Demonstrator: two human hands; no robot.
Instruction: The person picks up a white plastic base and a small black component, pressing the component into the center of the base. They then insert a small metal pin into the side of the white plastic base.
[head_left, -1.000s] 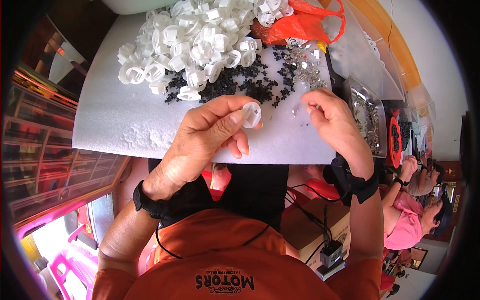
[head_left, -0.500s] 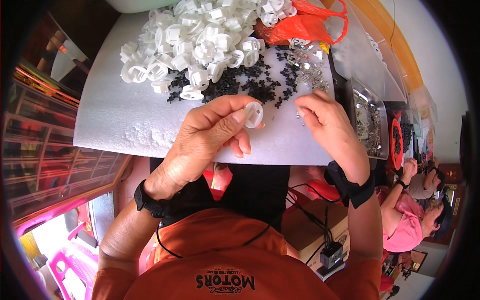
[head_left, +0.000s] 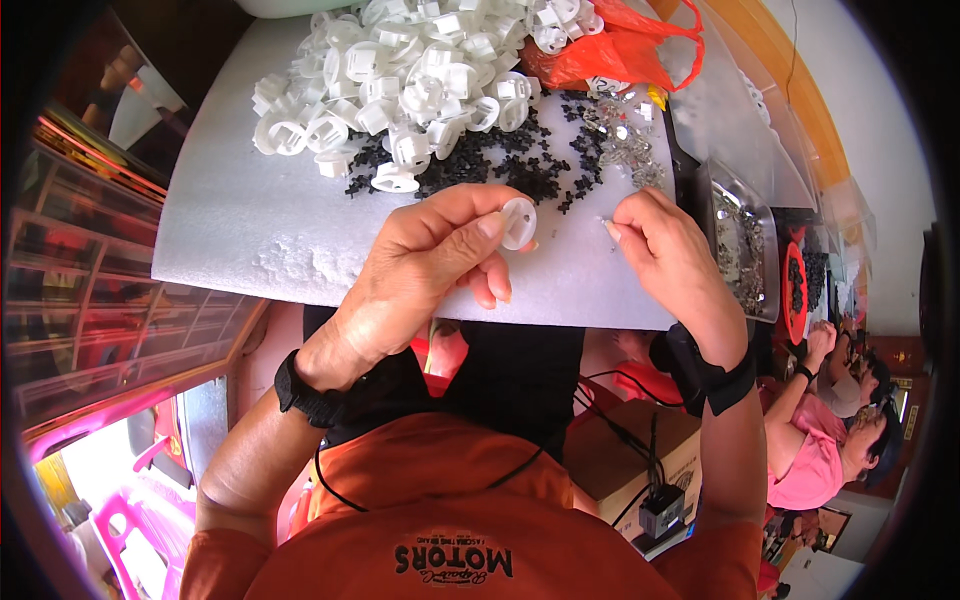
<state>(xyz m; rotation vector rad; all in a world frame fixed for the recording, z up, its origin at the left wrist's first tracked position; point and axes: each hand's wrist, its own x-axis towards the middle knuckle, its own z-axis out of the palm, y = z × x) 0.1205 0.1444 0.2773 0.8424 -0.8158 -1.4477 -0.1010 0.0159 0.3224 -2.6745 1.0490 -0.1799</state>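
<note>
A: State the position of the left hand (head_left: 430,255) and its load.

B: Left hand is raised over the near edge of the white foam sheet (head_left: 240,225) that covers the desk; its fingers (head_left: 470,225) are closed in a pinch on a white round plastic part (head_left: 518,222), thumb and forefinger at the rim; the flat face of the part is turned toward the camera; a small hole shows near its upper edge.

A: And the right hand (head_left: 670,255)?

B: Just right of the part, not touching it; its fingers (head_left: 625,215) are pressed together at the tips on a tiny pale piece (head_left: 604,224); the piece is too small to identify; fingertip and part stand near each other over the sheet.

A: Surrounding stock?

B: Far side of the sheet: a heap of white plastic rings (head_left: 400,70); directly in front of it, a spread of small black pieces (head_left: 490,170); to the right of those, a cluster of small shiny metal pieces (head_left: 620,140); an orange plastic bag (head_left: 620,50) lies at the far right corner, touching the white heap.

A: Further items?

B: A clear tray (head_left: 740,240) with small metal parts stands right of the sheet; each wrist carries a black band, left (head_left: 305,390), right (head_left: 705,370); another person in a pink shirt (head_left: 800,460) sits at the right edge, hands raised.
</note>
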